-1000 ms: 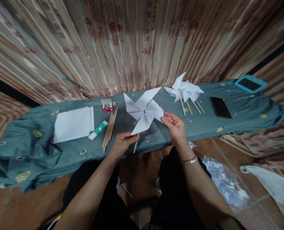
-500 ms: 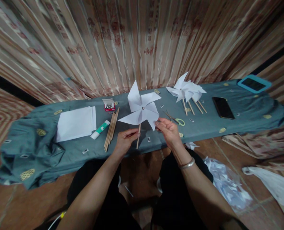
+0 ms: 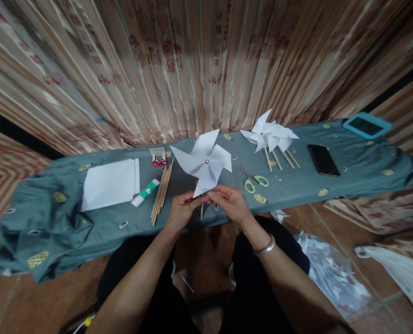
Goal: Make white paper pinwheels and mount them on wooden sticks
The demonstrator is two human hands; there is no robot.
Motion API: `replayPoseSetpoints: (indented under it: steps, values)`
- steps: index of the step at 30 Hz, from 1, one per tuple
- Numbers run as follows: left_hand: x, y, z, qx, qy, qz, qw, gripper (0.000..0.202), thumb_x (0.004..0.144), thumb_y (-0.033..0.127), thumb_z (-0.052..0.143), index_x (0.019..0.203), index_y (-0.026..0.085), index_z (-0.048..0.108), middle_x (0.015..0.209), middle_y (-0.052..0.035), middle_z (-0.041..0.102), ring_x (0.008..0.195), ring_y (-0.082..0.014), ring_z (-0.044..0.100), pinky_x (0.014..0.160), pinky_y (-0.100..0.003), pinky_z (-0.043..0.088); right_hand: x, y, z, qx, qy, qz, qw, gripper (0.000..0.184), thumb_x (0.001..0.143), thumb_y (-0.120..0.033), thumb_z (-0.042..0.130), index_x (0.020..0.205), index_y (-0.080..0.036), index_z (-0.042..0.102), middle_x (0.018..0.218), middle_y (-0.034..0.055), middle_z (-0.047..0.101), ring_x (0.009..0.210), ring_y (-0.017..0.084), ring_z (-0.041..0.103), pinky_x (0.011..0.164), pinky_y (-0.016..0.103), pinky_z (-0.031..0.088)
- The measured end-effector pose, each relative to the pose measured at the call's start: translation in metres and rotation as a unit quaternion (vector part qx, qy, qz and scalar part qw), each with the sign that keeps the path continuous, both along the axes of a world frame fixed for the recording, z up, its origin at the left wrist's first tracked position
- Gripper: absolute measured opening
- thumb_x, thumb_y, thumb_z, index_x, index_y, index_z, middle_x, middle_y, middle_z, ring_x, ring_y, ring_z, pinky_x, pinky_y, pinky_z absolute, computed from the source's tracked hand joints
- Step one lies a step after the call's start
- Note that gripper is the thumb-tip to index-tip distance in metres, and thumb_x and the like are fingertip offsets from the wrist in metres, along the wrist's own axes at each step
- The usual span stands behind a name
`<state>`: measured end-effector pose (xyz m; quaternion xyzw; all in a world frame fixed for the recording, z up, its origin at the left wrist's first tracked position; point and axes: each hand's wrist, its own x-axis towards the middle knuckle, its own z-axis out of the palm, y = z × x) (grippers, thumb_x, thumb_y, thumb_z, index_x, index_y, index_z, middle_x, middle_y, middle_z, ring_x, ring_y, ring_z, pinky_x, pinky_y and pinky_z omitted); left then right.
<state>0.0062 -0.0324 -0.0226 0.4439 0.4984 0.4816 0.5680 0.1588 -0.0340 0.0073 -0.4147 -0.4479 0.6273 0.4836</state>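
Observation:
A white paper pinwheel (image 3: 204, 162) with a metal pin at its centre stands on a wooden stick over the grey-green cloth (image 3: 46, 218). My left hand (image 3: 182, 209) is closed round the stick just below the paper. My right hand (image 3: 229, 202) has come in beside it, fingers pinched at the lowest blade tip and the stick. A pile of finished pinwheels (image 3: 269, 134) lies further right.
On the cloth lie white paper sheets (image 3: 109, 183), a glue stick (image 3: 144, 192), a bundle of wooden sticks (image 3: 161, 190), a small red pin box (image 3: 158, 157), green-handled scissors (image 3: 253, 178), a dark phone (image 3: 323, 160) and a blue-framed tablet (image 3: 366, 125). Plastic bags (image 3: 332, 273) lie on the floor.
The pinwheel's blades have turned under my right hand. That hand has moved left and down from the blade's edge to meet my left hand at the stick.

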Motion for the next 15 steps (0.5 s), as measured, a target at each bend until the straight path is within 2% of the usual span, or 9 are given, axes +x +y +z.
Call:
replayPoseSetpoints:
  steps: [2, 4, 8, 11, 13, 15]
  values:
    - [-0.001, 0.000, 0.001, -0.005, 0.004, 0.009, 1.000, 0.026, 0.057, 0.039, 0.083, 0.075, 0.021, 0.078, 0.077, -0.0002, 0.076, 0.079, -0.0206, 0.068, 0.083, -0.033, 0.051, 0.004, 0.000, 0.000, 0.016, -0.025, 0.008, 1.000, 0.034, 0.064, -0.053, 0.078, 0.074, -0.020, 0.071, 0.063, 0.0004, 0.073, 0.059, 0.012, 0.065, 0.063, 0.026, 0.052]
    - [-0.003, 0.000, 0.000, -0.015, -0.003, 0.023, 1.000, 0.029, 0.053, 0.038, 0.085, 0.075, 0.020, 0.078, 0.077, -0.0006, 0.076, 0.079, -0.0210, 0.068, 0.083, -0.034, 0.051, 0.013, 0.002, 0.000, 0.035, -0.053, -0.027, 0.998, 0.035, 0.066, -0.054, 0.076, 0.073, -0.020, 0.070, 0.060, 0.0004, 0.072, 0.057, 0.013, 0.065, 0.060, 0.026, 0.052]
    - [-0.005, -0.001, 0.001, -0.033, -0.016, 0.024, 0.999, 0.034, 0.047, 0.039, 0.087, 0.073, 0.019, 0.078, 0.078, -0.0030, 0.076, 0.079, -0.0217, 0.068, 0.084, -0.035, 0.051, 0.039, 0.008, 0.000, 0.095, -0.108, -0.189, 0.971, 0.031, 0.072, -0.050, 0.073, 0.078, -0.020, 0.070, 0.059, 0.0003, 0.071, 0.057, 0.013, 0.064, 0.062, 0.027, 0.052]
    - [-0.006, -0.003, 0.004, -0.045, -0.009, 0.007, 0.999, 0.035, 0.045, 0.040, 0.088, 0.072, 0.019, 0.078, 0.077, -0.0036, 0.076, 0.078, -0.0222, 0.068, 0.083, -0.036, 0.052, 0.054, 0.013, -0.004, 0.124, -0.131, -0.272, 0.945, 0.029, 0.074, -0.043, 0.074, 0.091, -0.021, 0.069, 0.076, 0.0028, 0.075, 0.072, 0.015, 0.068, 0.076, 0.030, 0.052]
    - [-0.006, -0.004, 0.006, -0.049, -0.003, -0.011, 0.999, 0.036, 0.045, 0.040, 0.088, 0.073, 0.019, 0.078, 0.076, -0.0039, 0.076, 0.076, -0.0222, 0.068, 0.081, -0.036, 0.052, 0.058, 0.015, -0.007, 0.132, -0.130, -0.281, 0.942, 0.035, 0.072, -0.042, 0.076, 0.100, -0.021, 0.068, 0.089, 0.0049, 0.076, 0.084, 0.017, 0.069, 0.082, 0.032, 0.051]
    - [-0.006, -0.005, 0.006, -0.052, 0.000, -0.027, 0.998, 0.037, 0.045, 0.039, 0.088, 0.075, 0.019, 0.079, 0.075, -0.0040, 0.076, 0.075, -0.0217, 0.068, 0.079, -0.035, 0.052, 0.059, 0.016, -0.009, 0.129, -0.121, -0.267, 0.947, 0.041, 0.070, -0.042, 0.077, 0.103, -0.021, 0.067, 0.094, 0.0056, 0.076, 0.088, 0.018, 0.069, 0.083, 0.034, 0.051]
